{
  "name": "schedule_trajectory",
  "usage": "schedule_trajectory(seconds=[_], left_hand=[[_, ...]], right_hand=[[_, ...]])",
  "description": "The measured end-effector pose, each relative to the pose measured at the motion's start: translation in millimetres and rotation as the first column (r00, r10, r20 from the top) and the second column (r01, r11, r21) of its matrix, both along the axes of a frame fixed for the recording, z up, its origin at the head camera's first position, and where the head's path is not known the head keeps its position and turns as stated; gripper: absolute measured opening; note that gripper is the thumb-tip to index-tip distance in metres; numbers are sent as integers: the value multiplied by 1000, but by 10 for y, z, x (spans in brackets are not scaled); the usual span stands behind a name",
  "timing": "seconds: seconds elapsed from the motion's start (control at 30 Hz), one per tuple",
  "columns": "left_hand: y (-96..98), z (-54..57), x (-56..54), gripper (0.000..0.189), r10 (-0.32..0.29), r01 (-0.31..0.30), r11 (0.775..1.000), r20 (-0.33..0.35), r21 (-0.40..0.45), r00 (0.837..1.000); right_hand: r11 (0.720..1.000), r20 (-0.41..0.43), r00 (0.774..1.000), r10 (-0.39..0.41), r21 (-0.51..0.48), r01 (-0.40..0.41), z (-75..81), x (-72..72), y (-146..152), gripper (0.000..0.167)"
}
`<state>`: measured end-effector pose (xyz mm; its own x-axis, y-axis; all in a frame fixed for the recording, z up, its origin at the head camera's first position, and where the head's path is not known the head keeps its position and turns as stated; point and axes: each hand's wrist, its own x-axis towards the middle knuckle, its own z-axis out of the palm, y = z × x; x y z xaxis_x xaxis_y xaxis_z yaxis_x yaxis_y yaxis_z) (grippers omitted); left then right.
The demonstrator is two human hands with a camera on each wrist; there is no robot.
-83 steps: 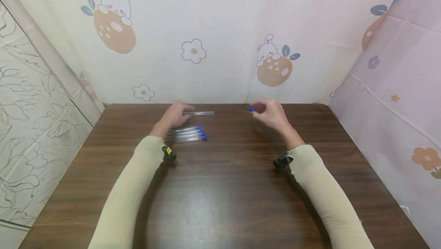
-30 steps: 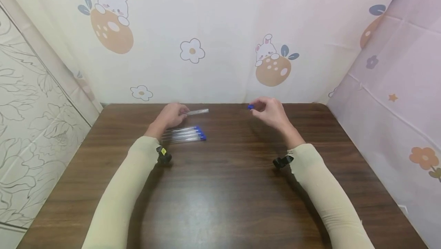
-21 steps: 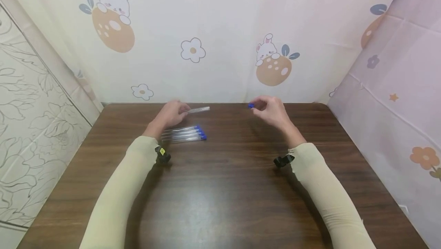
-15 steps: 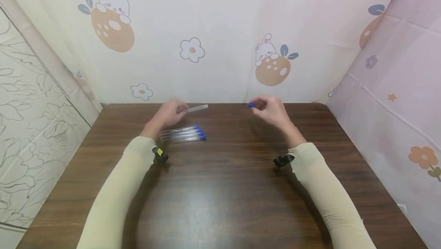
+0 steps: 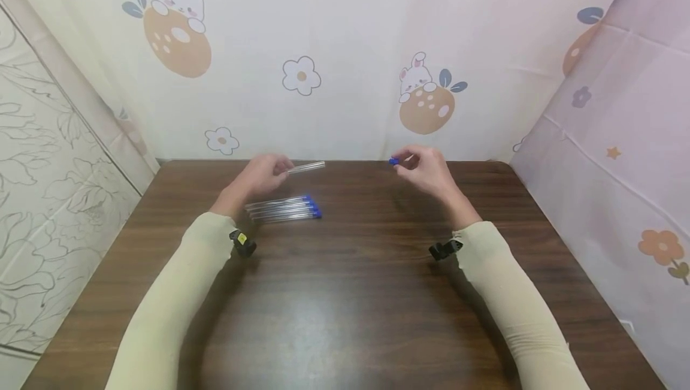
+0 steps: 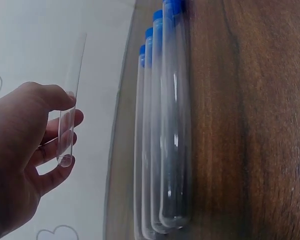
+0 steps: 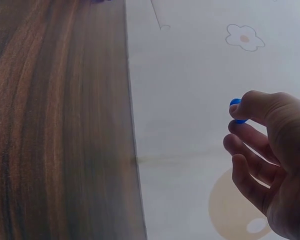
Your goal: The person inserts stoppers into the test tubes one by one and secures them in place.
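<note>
My left hand (image 5: pixel 262 173) pinches a clear glass test tube (image 5: pixel 308 168) near its closed end. The tube tilts up slightly, its uncapped end pointing right; in the left wrist view it is held between thumb and fingers. Between thumb and index finger my right hand (image 5: pixel 427 171) pinches a small blue cap (image 7: pixel 235 104), at the far edge and apart from the tube. Just below my left hand, several capped test tubes (image 6: pixel 175 135) lie side by side, their blue caps (image 5: pixel 315 212) facing right.
All of this is over a dark brown wood-grain table (image 5: pixel 345 270). Behind its far edge hangs a pale printed curtain (image 5: pixel 356 24), with another curtain (image 5: pixel 620 138) along the right side. A panel with line-drawn flowers (image 5: pixel 48 210) stands left.
My left hand, first over a tube on the table, now holds it raised and slightly tilted, and has shifted left and up. My right hand, still pinching the cap, has risen a little.
</note>
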<state>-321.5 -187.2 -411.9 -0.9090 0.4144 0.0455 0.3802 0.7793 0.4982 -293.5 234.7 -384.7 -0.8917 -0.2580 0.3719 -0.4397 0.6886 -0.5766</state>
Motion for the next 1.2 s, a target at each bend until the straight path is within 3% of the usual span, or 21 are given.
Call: schedule_trajectory(seconds=[0.13, 0.37, 0.5, 0.67, 0.9, 1.2], left_hand=[[-18, 50, 5, 37, -5, 5, 1000, -15, 2, 1000], [-51, 125, 53, 35, -17, 16, 1000, -115, -7, 993], [-60, 147, 77, 33, -9, 10, 1000, -139, 4, 990], [-62, 179, 124, 32, 1, 1, 1000, -152, 16, 988], [-96, 163, 172, 32, -35, 38, 999, -181, 12, 983], [-152, 136, 276, 32, -32, 38, 999, -166, 32, 986]], right_hand=[[1000, 1, 1000, -6, -6, 6, 28, -14, -3, 21], [1000, -15, 1000, -14, 3, 14, 110, -32, 4, 24], [1000, -14, 1000, -15, 15, 15, 168, -7, 15, 22], [1000, -30, 1000, -6, 11, 7, 198, 13, 33, 21], [1000, -36, 999, 7, 1, -7, 157, 31, 51, 20], [999, -22, 999, 37, -35, -37, 94, 65, 36, 21]])
